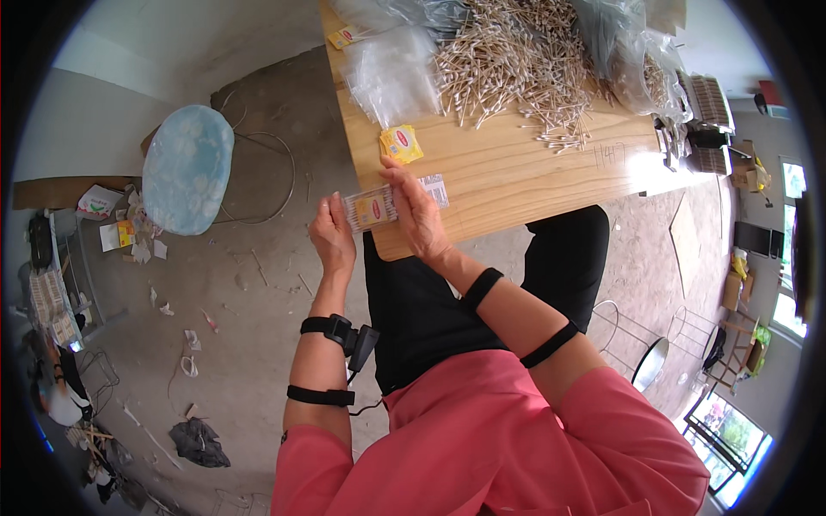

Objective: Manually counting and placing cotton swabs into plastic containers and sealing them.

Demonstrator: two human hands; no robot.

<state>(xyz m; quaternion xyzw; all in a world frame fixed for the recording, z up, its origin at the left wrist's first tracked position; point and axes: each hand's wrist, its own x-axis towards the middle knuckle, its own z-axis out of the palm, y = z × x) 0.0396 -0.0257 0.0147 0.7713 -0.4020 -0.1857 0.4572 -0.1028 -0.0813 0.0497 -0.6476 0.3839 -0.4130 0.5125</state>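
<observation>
A clear packet of cotton swabs (370, 209) with a yellow label is held over the near left corner of the wooden table (508, 185). My left hand (332, 236) pinches its left end, fingers closed. Across its right part lies my right hand (415, 211), thumb and fingers gripping it, so some of the packet is hidden. A printed white end (434, 190) shows past the right fingers. Just beyond my hands sits a small stack of yellow cards (401, 144). Farther back are flat clear plastic bags (391, 77) beside a big heap of loose cotton swabs (516, 64).
A stool with a pale blue cover (189, 169) stands left of the table. Grey plastic bags (632, 52) rest at the table's far right. Scraps and a crumpled black bag (200, 442) litter the floor. Wire-framed stools (651, 361) stand to the right.
</observation>
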